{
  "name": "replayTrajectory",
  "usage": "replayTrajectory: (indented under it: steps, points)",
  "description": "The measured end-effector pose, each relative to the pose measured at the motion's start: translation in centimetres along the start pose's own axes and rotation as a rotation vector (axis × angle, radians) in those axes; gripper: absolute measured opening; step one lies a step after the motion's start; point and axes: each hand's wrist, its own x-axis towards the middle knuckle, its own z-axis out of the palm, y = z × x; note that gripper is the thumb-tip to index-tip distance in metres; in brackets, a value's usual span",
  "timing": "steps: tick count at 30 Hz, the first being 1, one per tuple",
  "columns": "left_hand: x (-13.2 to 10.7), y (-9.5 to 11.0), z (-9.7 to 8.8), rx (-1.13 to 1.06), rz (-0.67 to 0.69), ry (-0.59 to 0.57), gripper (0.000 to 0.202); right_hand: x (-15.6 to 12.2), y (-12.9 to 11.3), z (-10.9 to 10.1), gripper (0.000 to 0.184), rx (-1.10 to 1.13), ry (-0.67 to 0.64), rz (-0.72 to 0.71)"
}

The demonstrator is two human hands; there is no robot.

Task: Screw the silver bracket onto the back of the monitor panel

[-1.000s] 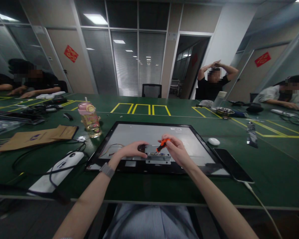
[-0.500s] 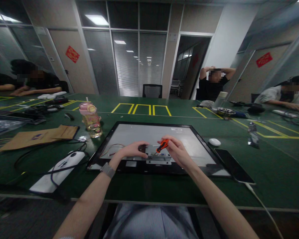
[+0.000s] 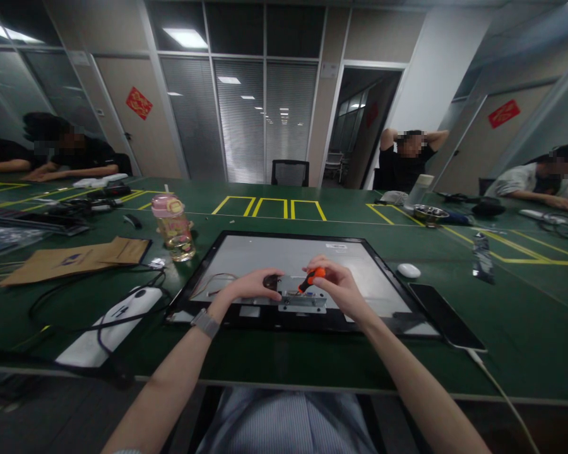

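Note:
A flat monitor panel lies back-up on the green table, with a small metal bracket near its front edge. My right hand is closed round an orange-handled screwdriver, its tip down at the bracket. My left hand rests on the panel just left of the bracket, fingers curled over a small dark part. A watch sits on my left wrist.
A pink-lidded bottle, brown paper, a white device with black cables lie left. A white mouse and a black phone with its cable lie right. Three other people sit or stand around the far table sides.
My right hand has turned slightly on the screwdriver handle at the bracket. The person at the back has lowered their arms behind their head. My left hand has stayed put.

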Motion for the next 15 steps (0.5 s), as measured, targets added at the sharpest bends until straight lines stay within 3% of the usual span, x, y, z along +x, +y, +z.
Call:
replayTrajectory:
  steps: [6,11,15]
  points:
    - [0.03,-0.19,0.0,-0.01,0.015,0.001,0.071,0.07,0.28,-0.04,0.029,-0.097,0.085,-0.012]
    - [-0.04,0.02,0.03,-0.017,-0.004,0.004,0.072,0.22,0.68,0.42,0.029,-0.168,0.148,-0.063]
    - [-0.01,0.11,-0.01,0.002,-0.01,0.0,0.072,0.09,0.71,0.41,0.026,-0.37,0.212,-0.15]
